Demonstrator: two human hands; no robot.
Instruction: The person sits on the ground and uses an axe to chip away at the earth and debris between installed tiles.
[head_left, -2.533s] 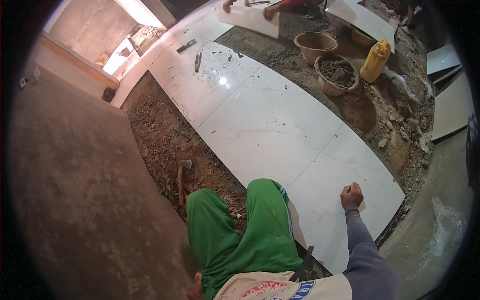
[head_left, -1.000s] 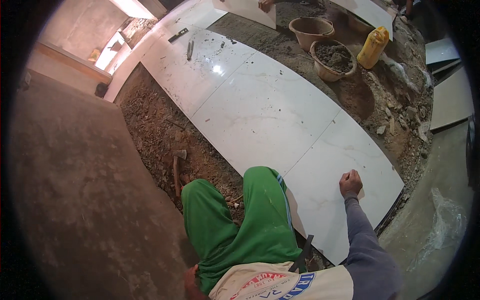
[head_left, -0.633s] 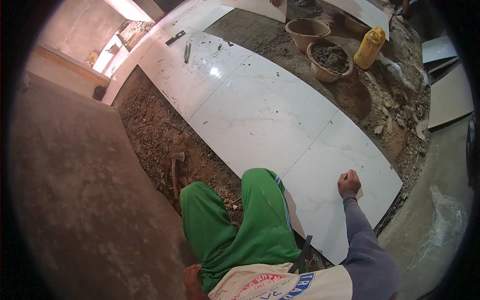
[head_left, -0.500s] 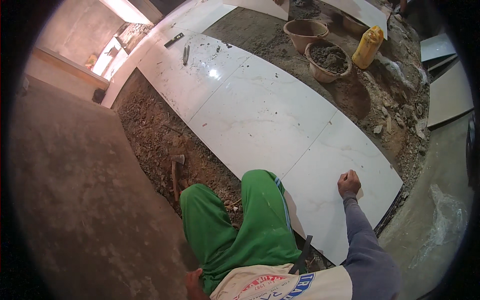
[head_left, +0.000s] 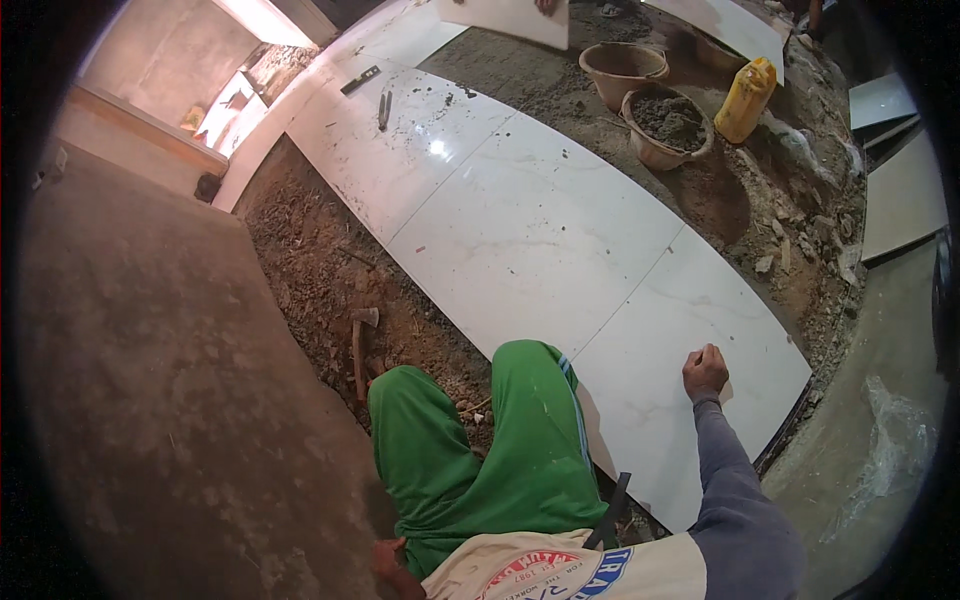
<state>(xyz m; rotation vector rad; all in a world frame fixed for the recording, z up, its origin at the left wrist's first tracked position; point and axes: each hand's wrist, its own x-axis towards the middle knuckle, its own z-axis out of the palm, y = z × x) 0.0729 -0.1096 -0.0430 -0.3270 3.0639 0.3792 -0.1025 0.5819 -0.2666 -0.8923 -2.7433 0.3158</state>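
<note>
Right hand (head_left: 706, 371), grip curled into a fist, nothing visible inside, on or just above the glossy white marble-patterned floor tile (head_left: 650, 390); left hand (head_left: 393, 565) beside green cloth trousers (head_left: 520, 450), grip unclear; steady, even pressure would likely suit the tile.

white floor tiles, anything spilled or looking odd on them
Yes, a bit of mess: dark crumbs lie scattered on the tile that bears the two-legged hand tool, and a small reddish chip lies on the next tile nearer the person. Both stand out against the glossy white. No crack shows.
</note>
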